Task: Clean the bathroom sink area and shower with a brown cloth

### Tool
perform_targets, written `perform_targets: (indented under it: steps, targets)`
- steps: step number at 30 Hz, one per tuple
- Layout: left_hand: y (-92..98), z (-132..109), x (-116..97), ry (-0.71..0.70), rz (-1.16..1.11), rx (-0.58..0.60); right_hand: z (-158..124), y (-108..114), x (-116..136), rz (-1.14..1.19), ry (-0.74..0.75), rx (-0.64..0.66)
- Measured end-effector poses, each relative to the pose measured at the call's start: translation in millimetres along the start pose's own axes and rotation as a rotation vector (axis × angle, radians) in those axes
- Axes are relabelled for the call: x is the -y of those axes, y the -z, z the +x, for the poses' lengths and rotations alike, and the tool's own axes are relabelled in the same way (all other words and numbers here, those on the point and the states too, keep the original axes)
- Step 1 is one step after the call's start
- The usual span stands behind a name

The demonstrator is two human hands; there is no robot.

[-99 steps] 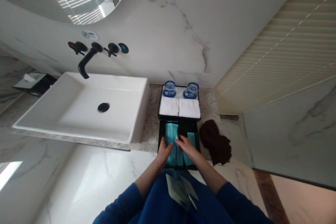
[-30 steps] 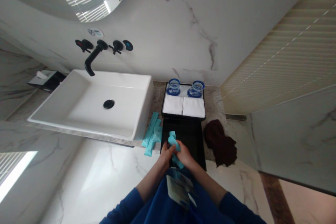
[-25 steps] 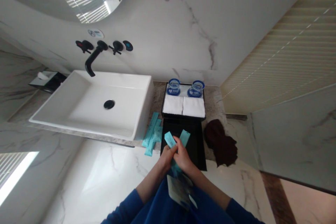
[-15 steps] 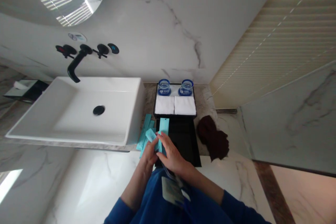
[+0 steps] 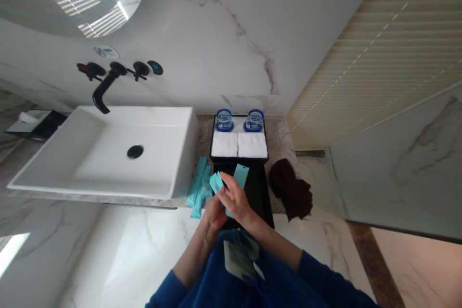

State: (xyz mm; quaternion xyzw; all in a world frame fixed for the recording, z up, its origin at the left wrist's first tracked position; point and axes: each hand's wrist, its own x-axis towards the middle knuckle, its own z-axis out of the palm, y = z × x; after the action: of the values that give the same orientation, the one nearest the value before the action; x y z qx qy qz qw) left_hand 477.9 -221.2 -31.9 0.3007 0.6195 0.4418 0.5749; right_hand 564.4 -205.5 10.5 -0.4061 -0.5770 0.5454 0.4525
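Observation:
My right hand (image 5: 235, 200) is closed on a long teal packet (image 5: 239, 175) and lifts it above the black tray (image 5: 260, 192). My left hand (image 5: 212, 212) sits just below and left of it, pinching a shorter teal packet (image 5: 215, 183). Several more teal packets (image 5: 198, 187) lie on the stone counter between the tray and the white basin (image 5: 108, 149). Behind the tray, a second black tray (image 5: 238, 140) holds two folded white towels and two blue-rimmed glasses.
A dark brown cloth (image 5: 290, 192) lies crumpled on the counter to the right of the tray. A black wall tap (image 5: 104, 87) hangs over the basin. A tissue box (image 5: 31, 121) stands at far left. A cream blind covers the right wall.
The teal packets have left the front tray; several now lie on the counter to its left. Both hands have risen off the tray and hold a packet each, the right one swinging its packet rightward.

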Motion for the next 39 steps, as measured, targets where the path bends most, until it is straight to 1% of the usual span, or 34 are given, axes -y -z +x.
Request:
perform_targets:
  steps: [3,4,7,8,9,11,13,14,16,18,19,21,23,25,26,27,30,32,34,36,38,39]
  targets:
    - [-11.4,-10,0,0.121,-0.191,0.107,-2,7,-8,0.248,-0.186,-0.049]
    - [-14.9,-13,1,0.150,-0.234,0.128,-3,9,-9,0.313,-0.241,-0.091]
    - [-24.4,-20,4,0.200,-0.292,0.159,-5,14,-4,0.512,-0.384,-0.296]
    - [-26.3,-20,4,0.203,-0.293,0.155,-5,15,-1,0.558,-0.406,-0.340]
    - [-26.6,-19,5,0.197,-0.286,0.141,-5,15,3,0.580,-0.409,-0.357]
    - [-20.2,-10,3,0.161,-0.251,0.075,-6,20,8,0.534,-0.357,-0.322]
    - [-2.9,5,-3,0.094,-0.188,-0.037,-8,34,8,0.365,-0.260,-0.281]
    - [9.4,14,-6,0.050,-0.142,-0.104,-9,47,5,0.227,-0.201,-0.280]
    - [36.9,35,-14,-0.053,-0.020,-0.238,-10,83,-7,-0.139,-0.085,-0.313]
    - [61.8,55,-20,-0.140,0.123,-0.328,-9,126,-26,-0.545,-0.024,-0.355]
    - [70.9,64,-21,-0.175,0.188,-0.360,-9,146,-36,-0.732,-0.034,-0.358]
    - [80.6,76,-21,-0.221,0.305,-0.391,-10,179,-54,-1.053,-0.147,-0.310]
    - [80.4,82,-19,-0.260,0.404,-0.386,-14,197,-66,-1.286,-0.287,-0.182]
    - [75.7,80,-17,-0.309,0.485,-0.364,-18,204,-73,-1.421,-0.338,-0.050]
    - [73.4,77,-17,-0.337,0.520,-0.353,-19,205,-75,-1.449,-0.331,-0.018]
    - [71.8,72,-17,-0.365,0.550,-0.342,-18,207,-76,-1.443,-0.313,-0.020]
    - [71.5,47,-11,-0.402,0.608,-0.277,-7,219,-74,-1.312,-0.281,-0.114]
    - [72.4,25,0,-0.375,0.618,-0.199,2,229,-70,-1.227,-0.282,-0.155]
    - [71.2,1,17,-0.330,0.613,-0.121,7,231,-60,-1.190,-0.297,-0.189]
    - [67.3,-19,36,-0.282,0.616,-0.068,4,220,-46,-1.088,-0.273,-0.248]
    - [62.3,-30,50,-0.221,0.656,-0.053,-4,192,-29,-0.947,-0.171,-0.270]
    - [59.9,-32,55,-0.185,0.688,-0.054,-8,174,-22,-0.891,-0.101,-0.251]
